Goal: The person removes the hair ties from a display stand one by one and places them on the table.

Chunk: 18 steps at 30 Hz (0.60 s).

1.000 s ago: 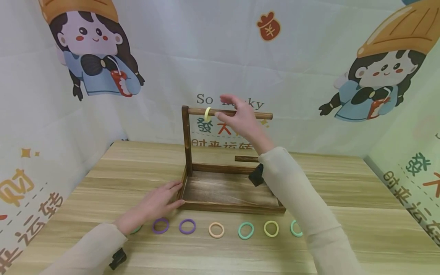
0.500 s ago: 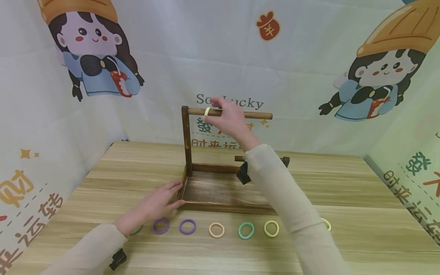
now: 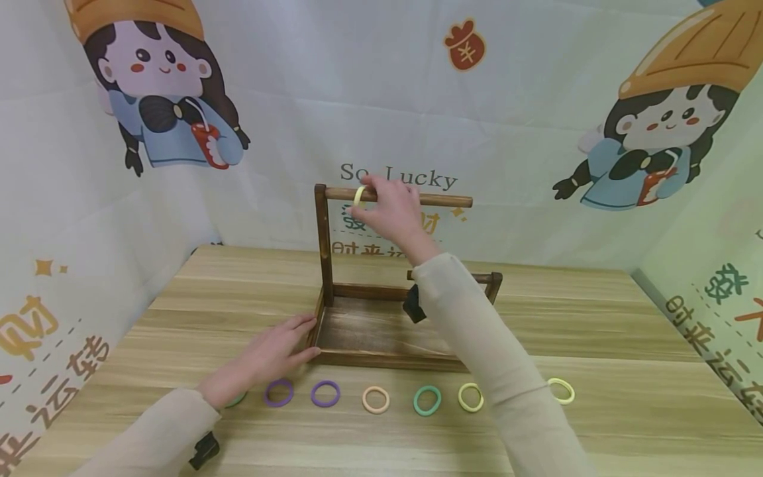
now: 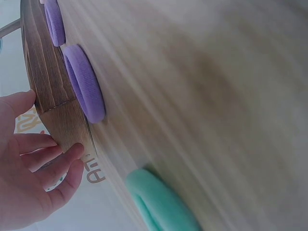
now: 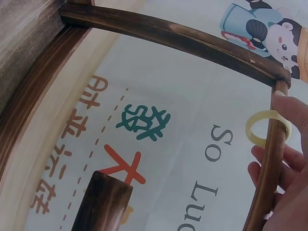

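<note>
A pale yellow hair tie (image 3: 357, 197) hangs around the upper wooden bar (image 3: 447, 201), close to its post. My right hand (image 3: 395, 209) is at this tie, thumb on one side and fingertips on the other, pinching it. In the right wrist view, the thumb lies by the bar's post end and the curled fingers show beyond the yellow tie (image 5: 255, 131). My left hand (image 3: 268, 352) rests its loosely spread fingers on the left end of the brown wooden rack (image 3: 381, 360); the left wrist view shows thumb and fingertips at the wood (image 4: 50, 62).
Several hair ties lie along the table in front of the rack: purple (image 3: 325, 393), peach (image 3: 375, 400), green (image 3: 426, 401), yellow (image 3: 471, 397) and another yellow (image 3: 561, 391) beyond my right sleeve. A shorter, lower bar (image 3: 477, 278) stands at the rack's right. Printed cloth (image 3: 286, 99) hangs behind.
My right hand has moved left along the upper bar to the yellow hair tie, and its raised fingers have come down around it. The left hand stays in place.
</note>
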{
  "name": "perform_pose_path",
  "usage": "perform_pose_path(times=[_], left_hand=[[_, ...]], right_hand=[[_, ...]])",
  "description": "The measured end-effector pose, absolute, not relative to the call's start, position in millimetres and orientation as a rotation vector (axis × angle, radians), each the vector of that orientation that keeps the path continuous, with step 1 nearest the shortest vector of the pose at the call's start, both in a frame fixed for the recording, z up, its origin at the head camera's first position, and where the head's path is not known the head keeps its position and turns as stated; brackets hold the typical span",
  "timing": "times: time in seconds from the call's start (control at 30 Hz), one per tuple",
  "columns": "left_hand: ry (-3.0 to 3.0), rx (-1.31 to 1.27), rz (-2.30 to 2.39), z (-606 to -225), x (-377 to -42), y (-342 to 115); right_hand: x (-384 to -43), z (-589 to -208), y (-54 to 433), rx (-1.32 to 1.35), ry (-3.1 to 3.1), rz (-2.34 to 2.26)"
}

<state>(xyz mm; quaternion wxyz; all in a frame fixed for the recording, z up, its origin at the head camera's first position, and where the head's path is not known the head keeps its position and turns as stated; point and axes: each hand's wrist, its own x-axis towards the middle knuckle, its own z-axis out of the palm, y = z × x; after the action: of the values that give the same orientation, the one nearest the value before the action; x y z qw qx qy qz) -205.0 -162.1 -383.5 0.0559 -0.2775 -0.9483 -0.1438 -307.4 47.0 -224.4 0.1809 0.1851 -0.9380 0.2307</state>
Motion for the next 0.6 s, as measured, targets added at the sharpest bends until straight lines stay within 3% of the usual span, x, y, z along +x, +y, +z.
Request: perform_pose_path(times=[0.6], left_hand=[[-2.877, -0.841, -0.454, -383.2, -205.8, -161.5]], right_hand=[[-309.7, -228.0, 54.7, 0.584, -2.558, 0.622]])
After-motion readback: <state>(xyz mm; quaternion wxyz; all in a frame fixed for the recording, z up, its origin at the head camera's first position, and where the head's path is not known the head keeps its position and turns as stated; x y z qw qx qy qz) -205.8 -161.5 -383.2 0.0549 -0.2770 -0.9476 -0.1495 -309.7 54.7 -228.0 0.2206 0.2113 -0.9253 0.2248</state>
